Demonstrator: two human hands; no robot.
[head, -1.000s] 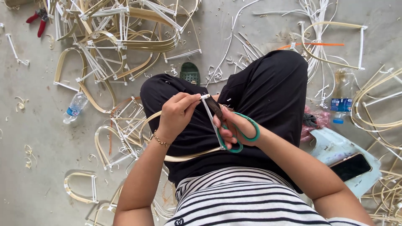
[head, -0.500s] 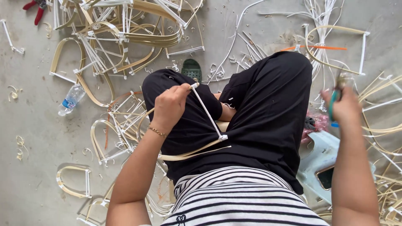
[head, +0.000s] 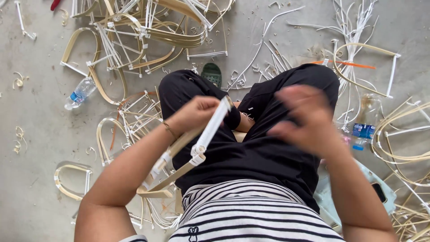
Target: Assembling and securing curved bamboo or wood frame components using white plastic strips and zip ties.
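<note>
My left hand [head: 197, 114] grips a small frame over my lap. The frame is a white plastic bar [head: 210, 130] joined to a bent tan bamboo strip [head: 170, 183], and it tilts from my fingers down toward my waist. A thin bracelet circles that wrist. My right hand [head: 304, 118] is blurred above my right thigh, to the right of the frame and apart from it. Its fingers are spread and nothing is in it. I sit in black trousers and a striped shirt.
A pile of finished bamboo-and-white frames [head: 148, 31] lies ahead on the concrete floor, with more at the right edge [head: 403, 148]. Plastic bottles lie at left [head: 79, 93] and right [head: 360, 132]. A green sandal [head: 212, 74] and a pale blue stool [head: 354, 192] holding a phone [head: 380, 192] are close by.
The right hand carried green-handled scissors off to the right, came back without them and now moves toward the frame. The left hand has lowered and tilted the frame.
</note>
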